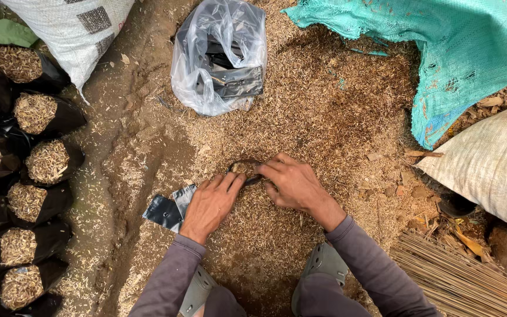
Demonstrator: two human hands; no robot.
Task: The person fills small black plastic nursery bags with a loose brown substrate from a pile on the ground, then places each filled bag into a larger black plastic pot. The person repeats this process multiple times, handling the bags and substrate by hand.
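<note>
A small black plastic grow bag (245,169) sits in a pile of rice husk (324,111), its round mouth open and husk showing inside. My left hand (211,202) lies on the husk with its fingertips at the bag's left rim. Fingers of my right hand (291,183) pinch the rim on the right side. A few flat, unfilled black bags (168,208) lie just left of my left hand on the ground.
Several filled black grow bags (27,158) stand in rows at the left. A clear plastic bag (221,56) holding flat black bags lies behind the pile. A teal mesh sack (453,53), woven sacks (494,164) and a straw broom (459,279) lie at the right.
</note>
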